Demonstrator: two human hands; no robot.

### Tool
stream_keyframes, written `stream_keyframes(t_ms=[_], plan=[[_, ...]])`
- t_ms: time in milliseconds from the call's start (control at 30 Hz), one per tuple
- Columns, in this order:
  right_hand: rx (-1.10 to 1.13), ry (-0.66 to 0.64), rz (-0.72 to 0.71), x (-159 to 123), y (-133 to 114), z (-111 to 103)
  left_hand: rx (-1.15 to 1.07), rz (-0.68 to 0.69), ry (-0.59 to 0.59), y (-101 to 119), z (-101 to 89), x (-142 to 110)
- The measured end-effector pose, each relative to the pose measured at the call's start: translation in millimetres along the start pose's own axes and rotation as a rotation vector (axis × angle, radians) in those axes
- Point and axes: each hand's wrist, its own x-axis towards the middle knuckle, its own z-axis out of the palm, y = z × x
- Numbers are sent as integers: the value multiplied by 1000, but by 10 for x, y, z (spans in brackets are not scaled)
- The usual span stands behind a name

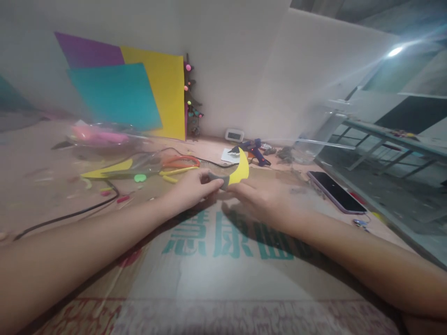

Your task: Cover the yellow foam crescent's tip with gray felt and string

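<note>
A crescent-shaped cutout (242,168), bright yellow on the upper part and dark grey toward its lower left end, is held up above the table between my two hands. My left hand (192,188) pinches the grey end between thumb and fingers. At the lower edge of the yellow part, my right hand (263,197) grips the same piece, its fingertips partly hidden. Under both hands lies a board or sheet with large green characters (223,235). An orange-handled tool (180,161) lies just beyond my left hand.
Behind my hands lie a dark blue glue gun (256,151) and a small white digital display (234,135). A phone (335,191) rests at right near the table edge. Coloured sheets (115,95) lean on the wall. A black cord (70,215) and yellow scraps (108,170) lie left.
</note>
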Motion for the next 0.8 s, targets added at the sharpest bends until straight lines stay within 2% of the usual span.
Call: stream_keyframes(t_ms=[133, 400, 633, 800], plan=[[46, 44, 137, -26, 126, -123, 0, 22, -49, -21, 1, -3], [6, 61, 229, -36, 143, -69, 11, 31, -76, -55, 9, -18], [0, 63, 205, -35, 124, -76, 61, 62, -107, -10, 14, -22], [-1, 64, 238, -34, 153, -55, 63, 97, -182, -12, 19, -32]])
